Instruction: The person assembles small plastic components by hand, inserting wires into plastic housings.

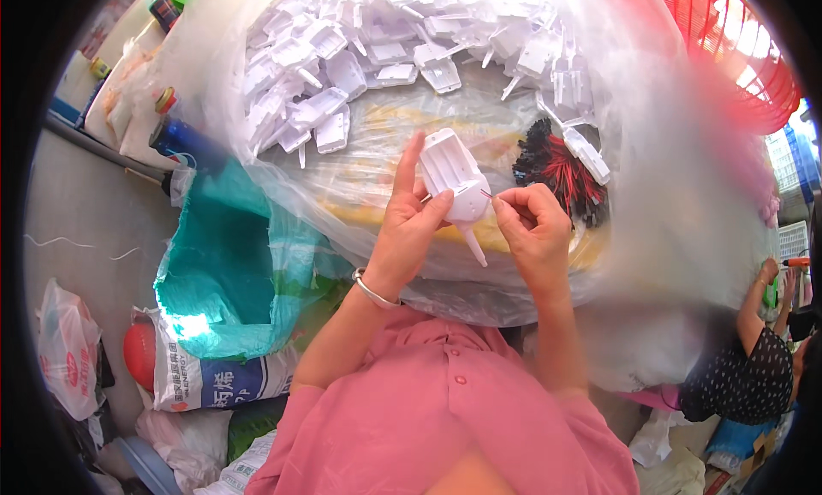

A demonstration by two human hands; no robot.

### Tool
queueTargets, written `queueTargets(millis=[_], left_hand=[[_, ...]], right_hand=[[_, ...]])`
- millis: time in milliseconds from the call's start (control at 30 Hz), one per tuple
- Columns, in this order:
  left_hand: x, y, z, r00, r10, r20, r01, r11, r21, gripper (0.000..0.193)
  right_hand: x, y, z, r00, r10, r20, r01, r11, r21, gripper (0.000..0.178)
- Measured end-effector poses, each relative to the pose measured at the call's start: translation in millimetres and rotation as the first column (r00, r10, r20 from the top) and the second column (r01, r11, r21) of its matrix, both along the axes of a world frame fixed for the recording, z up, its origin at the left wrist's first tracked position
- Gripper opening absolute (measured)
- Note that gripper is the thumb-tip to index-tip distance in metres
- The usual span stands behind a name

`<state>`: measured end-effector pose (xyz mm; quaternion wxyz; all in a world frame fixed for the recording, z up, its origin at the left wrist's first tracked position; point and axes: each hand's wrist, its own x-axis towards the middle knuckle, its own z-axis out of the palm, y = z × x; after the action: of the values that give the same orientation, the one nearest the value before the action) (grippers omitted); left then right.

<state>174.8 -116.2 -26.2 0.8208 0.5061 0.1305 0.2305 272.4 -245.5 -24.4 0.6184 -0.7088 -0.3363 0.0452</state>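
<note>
A white plastic battery housing (451, 163) is gripped in my left hand (409, 225), its grooved hollow side facing up and its narrow stem pointing down toward me. My left index finger lies straight along its edge while the thumb presses on its lower part. Close on the right, my right hand (535, 229) pinches a thin dark wire (487, 194) at the housing's side. A short wire end also shows by my left thumb. Beyond my right hand lies a bundle of red and black wires (569, 174), with another white housing (586, 155) beside it.
Many similar white housings (342, 71) are heaped at the far side on plastic sheeting (377, 127). A teal woven sack (218, 264) gapes at left, near a blue can (184, 142). A red basket (728, 45) stands far right. Another person (741, 366) works at right.
</note>
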Motion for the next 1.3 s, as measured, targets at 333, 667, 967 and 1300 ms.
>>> queueTargets(millis=[333,667,967,1300], left_hand=[[-4.9,6.2,0.7,0.999,0.028,0.029,-0.032,0.988,0.149,0.07],[-6.1,9.0,-1.1,0.996,0.083,-0.038,-0.075,0.979,0.188,0.02],[-4.8,9.2,1.6,0.999,0.021,-0.046,-0.02,1.0,0.014,0.014],[-4.3,8.4,-3.3,0.998,0.021,-0.066,-0.004,0.967,0.254,0.011]], right_hand=[[-6.0,16.4,11.8,0.999,0.029,-0.043,-0.027,0.998,0.06,0.007],[-9.3,18.5,11.8,0.997,0.078,0.002,-0.078,0.992,0.099,0.007],[-5.8,11.3,10.4,0.957,0.107,0.27,-0.094,0.994,-0.059,0.009],[0.0,4.0,5.1,0.936,0.155,0.315,-0.124,0.985,-0.118,0.01]])
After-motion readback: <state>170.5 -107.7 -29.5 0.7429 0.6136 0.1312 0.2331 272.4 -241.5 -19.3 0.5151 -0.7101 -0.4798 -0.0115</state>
